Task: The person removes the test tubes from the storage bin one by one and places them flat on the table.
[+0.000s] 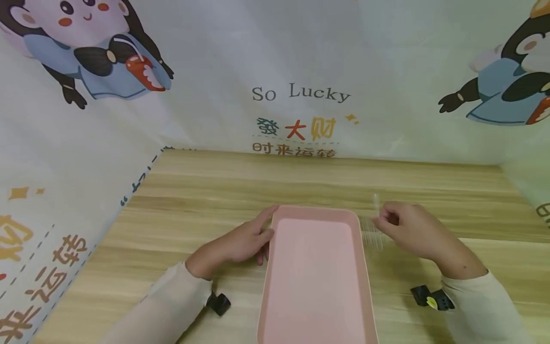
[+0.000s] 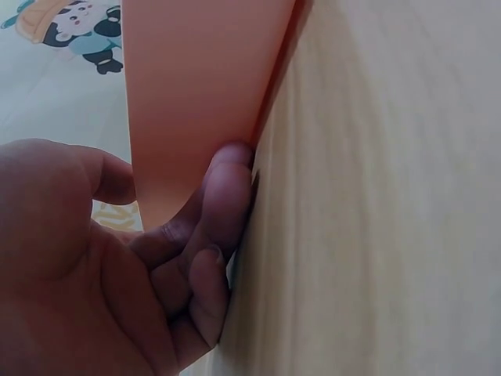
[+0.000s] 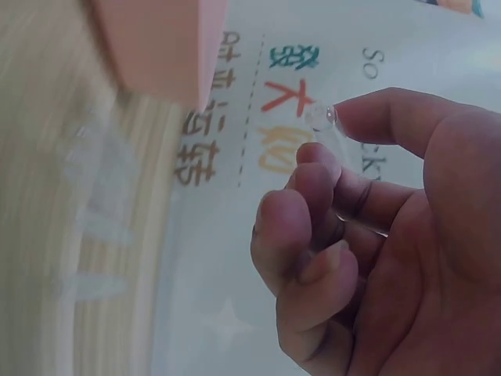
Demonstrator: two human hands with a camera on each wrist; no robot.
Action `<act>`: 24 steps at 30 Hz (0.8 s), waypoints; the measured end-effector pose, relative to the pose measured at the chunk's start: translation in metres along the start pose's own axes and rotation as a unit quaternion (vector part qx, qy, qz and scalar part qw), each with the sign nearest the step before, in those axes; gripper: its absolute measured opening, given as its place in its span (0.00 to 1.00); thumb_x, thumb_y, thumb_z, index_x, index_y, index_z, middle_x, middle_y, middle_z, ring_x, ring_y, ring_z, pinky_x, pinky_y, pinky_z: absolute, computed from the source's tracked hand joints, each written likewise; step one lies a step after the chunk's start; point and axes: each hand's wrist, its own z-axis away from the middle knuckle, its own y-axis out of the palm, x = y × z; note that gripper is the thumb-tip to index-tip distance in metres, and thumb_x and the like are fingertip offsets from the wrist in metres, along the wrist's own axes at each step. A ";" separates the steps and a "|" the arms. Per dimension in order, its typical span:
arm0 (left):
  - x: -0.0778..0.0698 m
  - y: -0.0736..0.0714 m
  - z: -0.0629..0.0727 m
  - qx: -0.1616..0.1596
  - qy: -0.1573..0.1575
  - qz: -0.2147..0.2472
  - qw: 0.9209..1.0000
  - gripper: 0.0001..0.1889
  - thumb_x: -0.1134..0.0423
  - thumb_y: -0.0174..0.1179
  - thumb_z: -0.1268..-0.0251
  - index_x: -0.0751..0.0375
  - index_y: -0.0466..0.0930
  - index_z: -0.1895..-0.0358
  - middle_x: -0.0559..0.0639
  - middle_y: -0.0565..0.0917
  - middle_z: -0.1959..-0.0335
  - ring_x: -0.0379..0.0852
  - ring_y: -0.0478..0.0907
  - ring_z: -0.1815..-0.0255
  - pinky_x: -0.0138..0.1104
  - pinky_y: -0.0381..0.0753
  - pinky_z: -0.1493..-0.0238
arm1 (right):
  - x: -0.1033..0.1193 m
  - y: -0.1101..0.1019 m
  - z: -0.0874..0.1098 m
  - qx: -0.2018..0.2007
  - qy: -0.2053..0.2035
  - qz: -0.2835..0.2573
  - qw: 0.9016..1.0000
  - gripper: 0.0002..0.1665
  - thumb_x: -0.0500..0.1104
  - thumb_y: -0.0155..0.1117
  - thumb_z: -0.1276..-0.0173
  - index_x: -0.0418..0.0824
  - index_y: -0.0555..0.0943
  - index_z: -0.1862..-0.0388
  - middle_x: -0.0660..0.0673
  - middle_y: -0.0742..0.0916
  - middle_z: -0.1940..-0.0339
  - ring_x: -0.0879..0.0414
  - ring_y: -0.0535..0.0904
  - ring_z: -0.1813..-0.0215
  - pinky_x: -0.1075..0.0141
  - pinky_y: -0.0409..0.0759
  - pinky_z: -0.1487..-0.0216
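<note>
A pink rectangular tray (image 1: 315,282) lies lengthwise in front of me. My left hand (image 1: 245,240) holds its far left side, thumb at the rim and curled fingers against the outer wall (image 2: 180,94) in the left wrist view. To the right of the tray, my right hand (image 1: 412,231) pinches a thin clear tube (image 1: 376,203) between thumb and forefinger. The tube stands upright in the head view, and its rounded end (image 3: 319,117) shows at the fingertips in the right wrist view. Several similar clear tubes (image 1: 371,234) lie on the table beside the tray, under the right hand.
The wood-grain table (image 1: 206,186) is bordered at the back and sides by a pale printed cloth (image 1: 215,57) with cartoon figures and lettering. Black wrist-worn devices (image 1: 219,303) sit at both sleeves.
</note>
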 end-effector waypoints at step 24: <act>-0.001 0.000 -0.001 0.011 0.005 0.009 1.000 0.34 0.61 0.39 0.19 0.46 0.35 0.18 0.55 0.83 0.78 0.47 0.79 0.82 0.39 0.80 0.73 | -0.068 0.000 0.003 0.068 0.074 0.010 0.995 0.18 0.49 0.52 0.22 0.39 0.77 0.69 0.53 0.70 0.89 0.58 0.68 0.85 0.64 0.70 0.80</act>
